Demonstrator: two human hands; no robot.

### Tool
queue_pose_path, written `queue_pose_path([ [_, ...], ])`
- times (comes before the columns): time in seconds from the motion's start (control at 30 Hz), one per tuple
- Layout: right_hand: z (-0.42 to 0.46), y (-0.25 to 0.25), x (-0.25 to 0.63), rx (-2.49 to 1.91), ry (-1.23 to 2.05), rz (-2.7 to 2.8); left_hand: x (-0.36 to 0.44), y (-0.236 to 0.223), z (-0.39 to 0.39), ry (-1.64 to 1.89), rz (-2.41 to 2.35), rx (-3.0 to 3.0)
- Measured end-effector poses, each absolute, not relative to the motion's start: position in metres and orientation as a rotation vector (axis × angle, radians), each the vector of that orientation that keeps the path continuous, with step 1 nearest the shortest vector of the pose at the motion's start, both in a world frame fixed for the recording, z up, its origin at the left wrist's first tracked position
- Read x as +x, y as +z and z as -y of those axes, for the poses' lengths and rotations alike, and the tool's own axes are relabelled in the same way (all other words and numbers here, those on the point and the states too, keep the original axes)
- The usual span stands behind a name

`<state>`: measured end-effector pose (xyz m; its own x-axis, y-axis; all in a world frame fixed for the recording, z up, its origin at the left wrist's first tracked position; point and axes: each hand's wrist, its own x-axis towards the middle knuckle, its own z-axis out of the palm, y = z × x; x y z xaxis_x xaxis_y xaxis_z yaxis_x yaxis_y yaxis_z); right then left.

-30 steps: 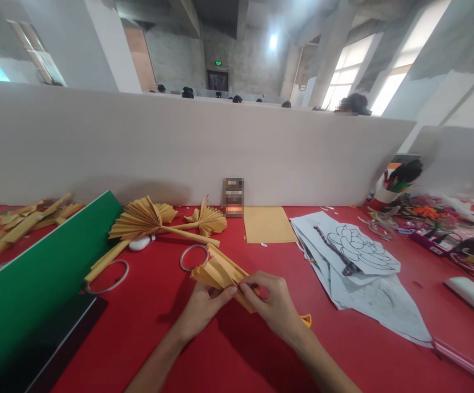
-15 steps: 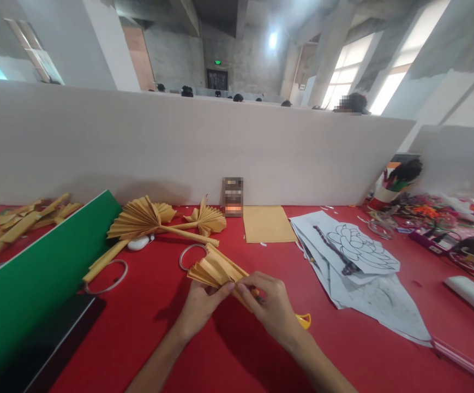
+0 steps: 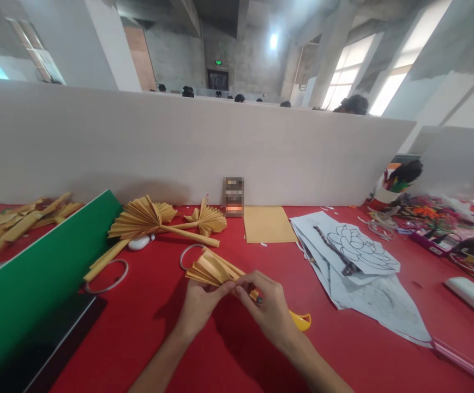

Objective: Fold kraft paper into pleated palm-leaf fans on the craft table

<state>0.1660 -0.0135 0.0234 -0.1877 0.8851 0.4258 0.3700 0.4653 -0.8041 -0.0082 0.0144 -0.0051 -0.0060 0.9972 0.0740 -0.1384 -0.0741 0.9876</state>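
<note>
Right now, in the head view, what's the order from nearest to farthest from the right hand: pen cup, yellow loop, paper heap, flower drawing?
From the right hand:
1. Yellow loop, just right of it
2. Flower drawing, on the right
3. Pen cup, far right, by the partition
4. Paper heap, far left

two hands [image 3: 199,304], one held fan [image 3: 211,268], one green board [image 3: 46,273]
</note>
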Motion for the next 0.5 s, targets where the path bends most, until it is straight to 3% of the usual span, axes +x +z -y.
queue_pose_path([
  [0.17, 0.01, 0.019, 0.17, -1.085, 0.452, 1.824, -0.01, -0.009, -0.019, 1.383, -1.104, 1.159],
  [0.33, 0.001, 0.019, 0.183, -1.118, -0.179, 2.018, -0.024, -0.009, -0.019, 1.934, -1.481, 1.882],
  [0.5, 0.004, 0.021, 0.184, -1.082, -0.412, 2.174, -0.031, -0.004, -0.008, 1.555, -1.417, 2.787],
])
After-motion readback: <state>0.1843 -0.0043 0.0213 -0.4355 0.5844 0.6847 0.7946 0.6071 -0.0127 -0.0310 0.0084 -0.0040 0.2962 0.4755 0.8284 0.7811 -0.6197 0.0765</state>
